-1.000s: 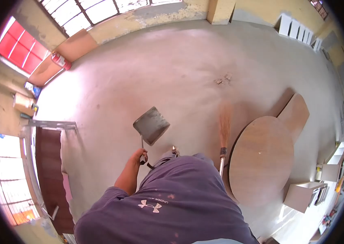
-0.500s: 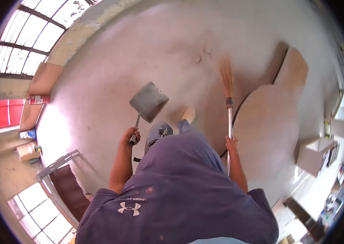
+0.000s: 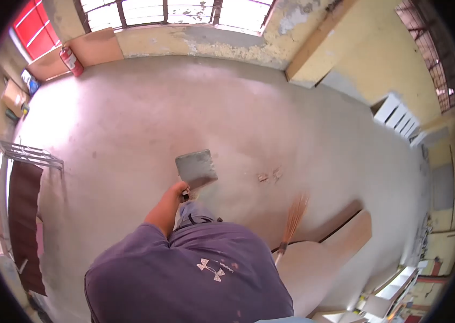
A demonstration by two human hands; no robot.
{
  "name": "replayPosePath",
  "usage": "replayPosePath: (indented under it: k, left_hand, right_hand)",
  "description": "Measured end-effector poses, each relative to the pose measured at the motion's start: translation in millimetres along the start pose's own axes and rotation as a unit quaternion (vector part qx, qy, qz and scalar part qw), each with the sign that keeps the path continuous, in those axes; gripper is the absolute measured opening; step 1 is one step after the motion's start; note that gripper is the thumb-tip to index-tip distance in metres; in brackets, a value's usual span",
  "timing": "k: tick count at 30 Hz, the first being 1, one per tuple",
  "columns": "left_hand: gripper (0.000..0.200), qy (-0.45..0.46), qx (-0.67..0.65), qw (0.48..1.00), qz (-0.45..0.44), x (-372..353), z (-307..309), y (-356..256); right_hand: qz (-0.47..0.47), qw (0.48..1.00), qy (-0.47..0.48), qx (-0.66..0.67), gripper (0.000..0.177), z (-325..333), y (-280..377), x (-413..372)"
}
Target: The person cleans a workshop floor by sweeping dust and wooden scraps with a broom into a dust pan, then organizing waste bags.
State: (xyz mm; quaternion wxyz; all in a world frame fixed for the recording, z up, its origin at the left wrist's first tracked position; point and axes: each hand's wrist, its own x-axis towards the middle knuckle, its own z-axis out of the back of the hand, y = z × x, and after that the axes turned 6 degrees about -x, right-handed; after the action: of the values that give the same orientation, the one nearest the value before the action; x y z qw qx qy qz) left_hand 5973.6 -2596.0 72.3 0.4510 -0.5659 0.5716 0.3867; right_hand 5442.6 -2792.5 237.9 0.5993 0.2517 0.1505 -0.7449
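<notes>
My left hand is closed round the handle of a grey metal dustpan, held out in front of my body at the centre-left. To the right, a stiff-bristled broom points up and away, its bristles near the floor. My right hand is hidden behind my shirt, along with most of the broom handle. A small heap of debris lies on the floor between the dustpan and the broom, touching neither.
Large brown boards lie on the floor at the lower right. A metal rack stands at the left. Along the walls are a red fire extinguisher, a cardboard box and a white slatted piece.
The view has lifted and turned, showing more of the far wall and windows. The debris, broom and boards appear lower in view. My right hand has gone out of sight.
</notes>
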Motion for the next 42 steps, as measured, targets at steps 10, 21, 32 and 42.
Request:
replayPosePath:
  k: [10,21,32,42]
  left_hand:
    - [0.012,-0.065,0.046,0.996,-0.044,24,-20,-75]
    - [0.003,-0.126,-0.008,0.989,0.075,63,-41,-159]
    - [0.034,-0.090,-0.143,0.985,0.024,86,-79,-130]
    - [0.029,-0.117,-0.138,0.982,0.048,82,-86,-136]
  right_hand:
    - [0.004,0.994,-0.054,-0.092,0.039,28,138,-34]
    - [0.035,0.983,-0.084,-0.162,0.040,49,212,-34]
    - [0.057,0.971,-0.093,-0.214,0.041,52,228,-28]
    - [0.067,0.964,-0.096,-0.238,0.042,49,204,-24]
